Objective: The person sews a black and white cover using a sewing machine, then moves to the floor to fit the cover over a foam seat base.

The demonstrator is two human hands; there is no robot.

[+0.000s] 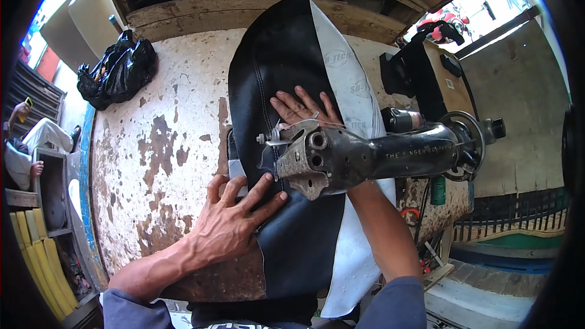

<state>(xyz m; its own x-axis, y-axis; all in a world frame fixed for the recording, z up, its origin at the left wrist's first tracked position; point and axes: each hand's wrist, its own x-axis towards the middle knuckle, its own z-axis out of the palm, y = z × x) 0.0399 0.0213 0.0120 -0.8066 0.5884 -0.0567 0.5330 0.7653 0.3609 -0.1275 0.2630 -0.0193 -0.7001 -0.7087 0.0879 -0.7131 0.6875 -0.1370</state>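
A black leather piece [274,55] with white backing [347,231] and a double stitched seam lies lengthwise under a black sewing machine [390,152], whose needle area [277,164] meets the seam. My left hand [244,213] rests left of the needle, open, fingers spread, its fingertips on the leather beside the seam. Beyond the machine head, my right hand [301,103] lies open on the leather with fingers apart; its palm and wrist are hidden under the machine arm.
The worn worktable [152,176] holds a black plastic bag [116,70] at back left and a green can [437,189] at right. A seated person [33,146] is at far left above yellow foam strips [42,262]. A wooden shelf [268,15] runs along the back.
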